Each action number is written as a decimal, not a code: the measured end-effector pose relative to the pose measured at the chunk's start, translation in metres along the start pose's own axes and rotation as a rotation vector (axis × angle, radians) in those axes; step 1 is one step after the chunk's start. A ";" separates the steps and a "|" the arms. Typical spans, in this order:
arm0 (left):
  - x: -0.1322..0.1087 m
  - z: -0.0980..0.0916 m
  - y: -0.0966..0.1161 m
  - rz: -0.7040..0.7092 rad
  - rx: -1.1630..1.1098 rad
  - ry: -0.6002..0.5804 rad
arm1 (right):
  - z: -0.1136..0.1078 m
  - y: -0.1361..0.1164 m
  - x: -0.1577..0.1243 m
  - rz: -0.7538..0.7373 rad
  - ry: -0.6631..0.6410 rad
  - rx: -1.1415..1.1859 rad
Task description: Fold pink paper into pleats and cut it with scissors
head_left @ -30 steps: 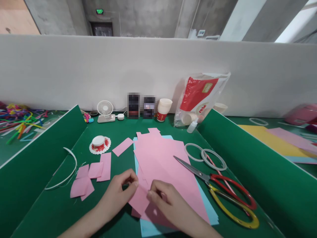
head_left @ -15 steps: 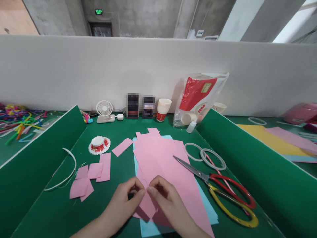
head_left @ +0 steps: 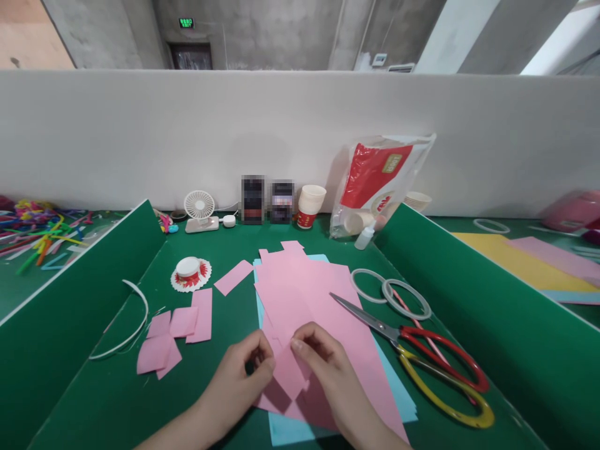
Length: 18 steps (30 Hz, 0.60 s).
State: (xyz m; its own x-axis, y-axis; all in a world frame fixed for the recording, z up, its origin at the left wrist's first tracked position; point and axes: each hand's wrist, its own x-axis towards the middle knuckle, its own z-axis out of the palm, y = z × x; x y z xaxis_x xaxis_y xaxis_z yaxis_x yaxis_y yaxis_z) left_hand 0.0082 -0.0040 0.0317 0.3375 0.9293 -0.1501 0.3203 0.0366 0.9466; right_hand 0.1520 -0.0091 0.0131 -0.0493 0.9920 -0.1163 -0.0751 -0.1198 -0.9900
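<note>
A small piece of pink paper (head_left: 289, 378) is stretched between my hands above the stack of sheets. My left hand (head_left: 246, 372) pinches its left edge between thumb and forefinger. At its upper right, my right hand (head_left: 323, 365) grips it in a similar pinch. Below lie large pink sheets (head_left: 323, 294) with light blue sheets (head_left: 396, 390) showing at the edges. Large scissors (head_left: 396, 337) with one red and one yellow handle rest partly on the stack, to the right of my right hand. Cut pink pieces (head_left: 201, 315) lie left of the stack.
A paper-cup hat shape (head_left: 190, 274) and a curved white strip (head_left: 140, 312) are at left. Two pale rings (head_left: 405, 299) lie near the right green divider (head_left: 469, 300). Along the back stand a small fan (head_left: 200, 206), stacked cups (head_left: 310, 206), a plastic bag (head_left: 379, 181) and a bottle (head_left: 364, 237).
My right hand has moved slightly up and to the right, widening the gap between my fingertips. More of the pink piece shows between them. The left hand has hardly moved.
</note>
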 end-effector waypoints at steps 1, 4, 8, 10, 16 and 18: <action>0.000 -0.001 0.000 -0.005 0.000 0.009 | -0.003 -0.002 0.002 -0.009 0.045 -0.007; 0.000 -0.003 -0.003 -0.034 0.006 0.045 | -0.014 -0.010 0.007 -0.105 0.258 -0.036; 0.001 -0.005 -0.004 -0.010 0.003 0.075 | -0.010 -0.010 0.006 -0.084 0.027 -0.076; 0.000 -0.004 -0.004 0.044 0.052 0.041 | -0.001 -0.006 0.001 -0.033 -0.136 -0.056; -0.003 0.000 -0.002 0.060 0.191 -0.018 | 0.009 0.002 -0.007 0.003 -0.211 -0.042; -0.003 0.000 -0.003 0.054 0.201 -0.018 | 0.008 0.000 -0.005 -0.012 -0.225 -0.055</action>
State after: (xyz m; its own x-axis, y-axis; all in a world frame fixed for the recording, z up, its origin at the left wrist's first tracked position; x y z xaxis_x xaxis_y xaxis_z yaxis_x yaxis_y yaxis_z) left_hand 0.0060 -0.0073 0.0293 0.3742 0.9211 -0.1079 0.4706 -0.0883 0.8779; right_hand 0.1444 -0.0148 0.0139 -0.2700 0.9587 -0.0898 -0.0225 -0.0996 -0.9948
